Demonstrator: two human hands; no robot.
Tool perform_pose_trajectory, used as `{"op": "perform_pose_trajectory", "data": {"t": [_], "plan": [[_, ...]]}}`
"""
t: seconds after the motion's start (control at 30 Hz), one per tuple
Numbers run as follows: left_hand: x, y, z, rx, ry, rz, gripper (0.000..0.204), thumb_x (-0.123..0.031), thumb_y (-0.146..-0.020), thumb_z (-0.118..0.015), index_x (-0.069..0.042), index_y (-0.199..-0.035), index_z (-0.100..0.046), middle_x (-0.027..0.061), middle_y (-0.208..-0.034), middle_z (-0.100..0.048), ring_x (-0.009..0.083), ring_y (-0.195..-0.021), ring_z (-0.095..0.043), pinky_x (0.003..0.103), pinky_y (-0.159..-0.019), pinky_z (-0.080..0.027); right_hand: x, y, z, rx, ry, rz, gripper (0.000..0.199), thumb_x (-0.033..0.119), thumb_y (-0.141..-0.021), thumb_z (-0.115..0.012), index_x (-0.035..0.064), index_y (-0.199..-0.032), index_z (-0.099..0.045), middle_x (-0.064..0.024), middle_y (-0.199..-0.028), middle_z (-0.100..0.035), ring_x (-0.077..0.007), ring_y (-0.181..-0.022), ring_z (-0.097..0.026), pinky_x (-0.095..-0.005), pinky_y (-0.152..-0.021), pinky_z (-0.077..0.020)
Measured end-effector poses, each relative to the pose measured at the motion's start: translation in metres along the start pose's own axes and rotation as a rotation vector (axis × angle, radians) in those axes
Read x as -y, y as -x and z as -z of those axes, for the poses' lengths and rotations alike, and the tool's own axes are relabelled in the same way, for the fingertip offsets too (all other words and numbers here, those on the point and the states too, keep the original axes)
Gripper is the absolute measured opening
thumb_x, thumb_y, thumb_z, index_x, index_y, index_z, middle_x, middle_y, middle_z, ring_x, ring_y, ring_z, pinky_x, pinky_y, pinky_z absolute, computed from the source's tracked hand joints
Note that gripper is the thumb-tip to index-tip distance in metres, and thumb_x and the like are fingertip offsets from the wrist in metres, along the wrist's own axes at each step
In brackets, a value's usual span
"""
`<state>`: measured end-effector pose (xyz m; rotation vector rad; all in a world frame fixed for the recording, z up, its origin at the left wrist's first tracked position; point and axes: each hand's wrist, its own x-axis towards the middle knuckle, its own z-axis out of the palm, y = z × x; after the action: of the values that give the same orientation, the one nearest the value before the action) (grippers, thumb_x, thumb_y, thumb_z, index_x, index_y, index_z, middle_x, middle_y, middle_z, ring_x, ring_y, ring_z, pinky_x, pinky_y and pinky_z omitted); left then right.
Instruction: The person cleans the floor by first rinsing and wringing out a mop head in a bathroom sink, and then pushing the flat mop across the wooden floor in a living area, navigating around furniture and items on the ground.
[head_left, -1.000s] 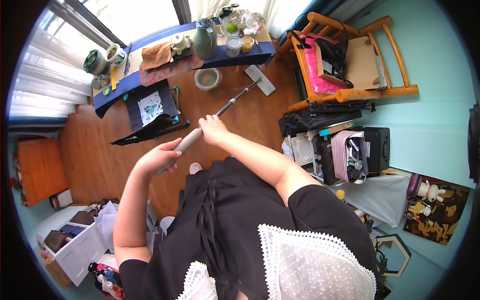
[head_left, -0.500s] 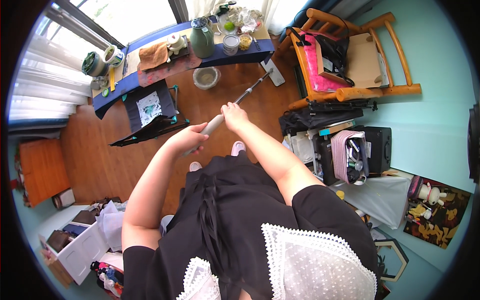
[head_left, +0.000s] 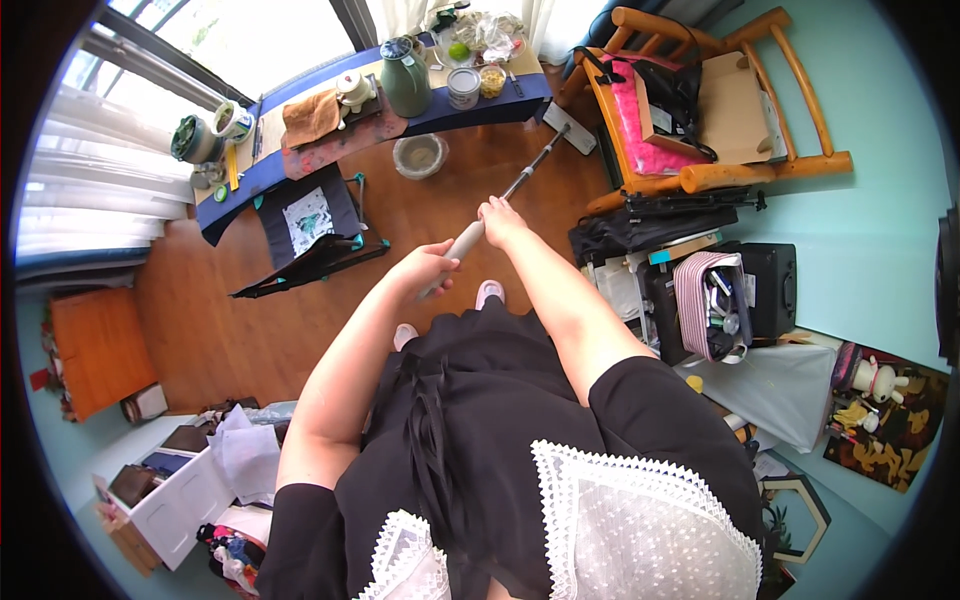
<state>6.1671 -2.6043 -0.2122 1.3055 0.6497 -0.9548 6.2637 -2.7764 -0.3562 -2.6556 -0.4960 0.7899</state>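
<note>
Both of my hands grip a flat mop (head_left: 527, 173) with a pale grey handle and a thin metal pole. Nearer to me, my left hand (head_left: 430, 270) is wrapped round the thick grey grip. Farther along, where the grip meets the pole, my right hand (head_left: 500, 221) is closed. The pole slants away to the right. Its flat rectangular mop head (head_left: 569, 129) lies on the wooden floor (head_left: 420, 205), between the end of the long table and the wooden chair.
A long table (head_left: 255, 190) carries a green thermos (head_left: 405, 85), jars and a cloth. Below it stand a lined bin (head_left: 420, 156) and a folding stool (head_left: 300, 220). The wooden chair (head_left: 715, 180) holds a box and bag. Stacked bags and a black case (head_left: 770, 290) line the right wall.
The mop head has moved right, closer to the chair, and its angle has turned. Both my hands have shifted right with the handle. The whole view has also shifted slightly.
</note>
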Motion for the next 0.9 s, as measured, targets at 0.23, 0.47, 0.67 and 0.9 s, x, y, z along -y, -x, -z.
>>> {"op": "perform_pose_trajectory", "data": {"t": [0.23, 0.47, 0.67, 0.9], "plan": [[0.031, 0.022, 0.006, 0.023, 0.041, -0.005, 0.055, -0.009, -0.091, -0.048, -0.013, -0.143, -0.032, 0.0037, -0.099, -0.061, 0.0091, -0.062, -0.052, 0.022, -0.050, -0.046, 0.017, 0.023, -0.020, 0.030, -0.019, -0.001, 0.016, 0.016, -0.090, -0.045, 0.0108, -0.103, -0.053, -0.0186, -0.143, -0.035, -0.0341, -0.135, -0.029, -0.0404, -0.108, -0.0309], [0.041, 0.103, 0.079, 0.065, -0.142, 0.018, 0.056, -0.009, -0.090, -0.050, -0.015, -0.143, -0.034, 0.0048, -0.103, -0.062, 0.0084, -0.061, -0.051, 0.022, -0.051, -0.046, 0.104, 0.062, -0.040, -0.024, 0.033, 0.207, 0.022, 0.017, -0.085, -0.055, 0.0050, -0.104, -0.054, -0.0203, -0.116, -0.050, -0.0365, -0.115, -0.047, -0.0432, -0.090, -0.0474], [0.028, 0.144, 0.122, 0.121, -0.215, 0.026, 0.056, -0.007, -0.090, -0.049, -0.015, -0.143, -0.033, 0.0040, -0.100, -0.061, 0.0082, -0.057, -0.051, 0.023, -0.052, -0.046, 0.148, 0.073, -0.042, -0.008, -0.014, 0.257, 0.020, 0.020, -0.086, -0.055, 0.0074, -0.101, -0.055, -0.0173, -0.107, -0.053, -0.0341, -0.105, -0.053, -0.0422, -0.085, -0.0492], [0.004, 0.107, 0.075, 0.080, -0.318, 0.004, 0.057, -0.008, -0.089, -0.052, -0.016, -0.143, -0.034, 0.0029, -0.098, -0.060, 0.0086, -0.059, -0.052, 0.024, -0.051, -0.046, 0.099, 0.067, -0.024, -0.115, -0.042, 0.177, 0.015, 0.020, -0.086, -0.053, 0.0100, -0.097, -0.055, -0.0150, -0.104, -0.053, -0.0307, -0.104, -0.053, -0.0421, -0.082, -0.0490]]}}
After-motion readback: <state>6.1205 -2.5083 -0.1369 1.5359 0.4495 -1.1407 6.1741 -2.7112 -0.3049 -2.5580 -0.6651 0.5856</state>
